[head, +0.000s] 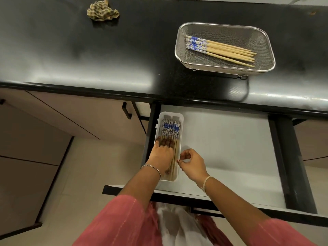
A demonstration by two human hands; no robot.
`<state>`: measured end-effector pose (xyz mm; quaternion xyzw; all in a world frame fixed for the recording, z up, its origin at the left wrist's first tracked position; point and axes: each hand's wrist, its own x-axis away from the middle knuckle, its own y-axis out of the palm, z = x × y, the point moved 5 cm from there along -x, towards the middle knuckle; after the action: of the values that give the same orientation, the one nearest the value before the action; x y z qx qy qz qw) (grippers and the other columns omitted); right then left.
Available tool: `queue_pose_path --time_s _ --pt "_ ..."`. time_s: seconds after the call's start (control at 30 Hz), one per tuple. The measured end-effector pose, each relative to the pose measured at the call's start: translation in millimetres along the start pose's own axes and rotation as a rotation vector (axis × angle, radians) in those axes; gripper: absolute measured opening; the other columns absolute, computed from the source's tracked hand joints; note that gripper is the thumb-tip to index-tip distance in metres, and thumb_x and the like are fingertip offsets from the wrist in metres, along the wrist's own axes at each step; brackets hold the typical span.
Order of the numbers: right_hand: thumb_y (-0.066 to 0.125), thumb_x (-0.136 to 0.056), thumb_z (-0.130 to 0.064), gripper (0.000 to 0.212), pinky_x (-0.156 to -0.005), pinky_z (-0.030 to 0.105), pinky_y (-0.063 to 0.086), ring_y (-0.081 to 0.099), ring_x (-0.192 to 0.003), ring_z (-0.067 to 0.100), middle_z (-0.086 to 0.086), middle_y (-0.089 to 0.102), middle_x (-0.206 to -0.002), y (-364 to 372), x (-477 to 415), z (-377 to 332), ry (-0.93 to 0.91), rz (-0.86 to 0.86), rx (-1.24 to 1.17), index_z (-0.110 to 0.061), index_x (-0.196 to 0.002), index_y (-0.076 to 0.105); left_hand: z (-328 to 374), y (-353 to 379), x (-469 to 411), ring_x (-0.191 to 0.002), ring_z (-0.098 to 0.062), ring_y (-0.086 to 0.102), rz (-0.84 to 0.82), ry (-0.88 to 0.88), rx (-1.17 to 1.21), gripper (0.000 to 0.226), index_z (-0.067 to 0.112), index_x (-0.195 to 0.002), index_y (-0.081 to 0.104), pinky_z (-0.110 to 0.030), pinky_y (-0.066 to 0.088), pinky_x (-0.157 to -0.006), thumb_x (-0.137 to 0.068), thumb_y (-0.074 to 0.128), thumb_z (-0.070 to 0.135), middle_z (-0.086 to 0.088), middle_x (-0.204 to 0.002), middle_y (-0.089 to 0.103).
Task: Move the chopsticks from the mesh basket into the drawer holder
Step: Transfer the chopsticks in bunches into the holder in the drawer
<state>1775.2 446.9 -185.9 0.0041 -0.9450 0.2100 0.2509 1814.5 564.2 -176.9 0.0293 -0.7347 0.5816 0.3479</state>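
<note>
Left hand [162, 153] is pressing flat on stowed chopsticks [170, 128] in the drawer holder [181, 121]; right hand [192, 163] is curling beside it, grip unclear. Light, stiff chopsticks [225, 49] are lying in the mesh basket [230, 31], worktop's right: likely best pinched mid-shaft.

The mesh basket [227, 32] sits on the counter [106, 50], the holder [170, 114] inside the drawer [221, 148].
</note>
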Motion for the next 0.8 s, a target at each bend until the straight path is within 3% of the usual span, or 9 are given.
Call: queue_pose_path --time_s 0.43,0.67,0.8 --pt "0.073 -0.081 -0.014 0.02 -0.084 0.039 0.056 0.063 -0.087 0.02 -0.003 0.063 -0.089 -1 -3 0 -0.007 -0.019 0.046 -0.019 -0.091 0.057 -2 -1 -2 -0.122 -0.028 0.054 0.025 -0.005 0.051 0.039 0.007 -0.126 0.049 -0.045 0.017 -0.118 -0.09 0.058 0.021 -0.011 -0.127 0.059" --pt "0.072 -0.082 -0.029 0.017 -0.081 0.038 0.056 0.067 -0.086 0.023 0.002 0.068 -0.094 -15 -6 -5 -0.007 -0.043 0.127 -0.02 -0.089 0.06 -1 -19 6 -0.115 -0.036 0.057 0.034 -0.024 0.482 0.048 0.005 -0.127 0.041 -0.043 0.044 -0.101 -0.087 0.064 0.015 -0.017 -0.126 0.056" --pt "0.069 -0.085 -0.027 0.013 -0.08 0.034 0.056 0.066 -0.088 0.021 0.0 0.067 -0.094 -38 -8 -26 -0.07 -0.007 0.135 -0.02 -0.091 0.06 -6 -46 10 -0.113 -0.031 0.06 0.057 -0.071 0.7 0.053 0.01 -0.13 0.041 -0.042 0.049 -0.097 -0.087 0.068 0.026 -0.012 -0.123 0.059"
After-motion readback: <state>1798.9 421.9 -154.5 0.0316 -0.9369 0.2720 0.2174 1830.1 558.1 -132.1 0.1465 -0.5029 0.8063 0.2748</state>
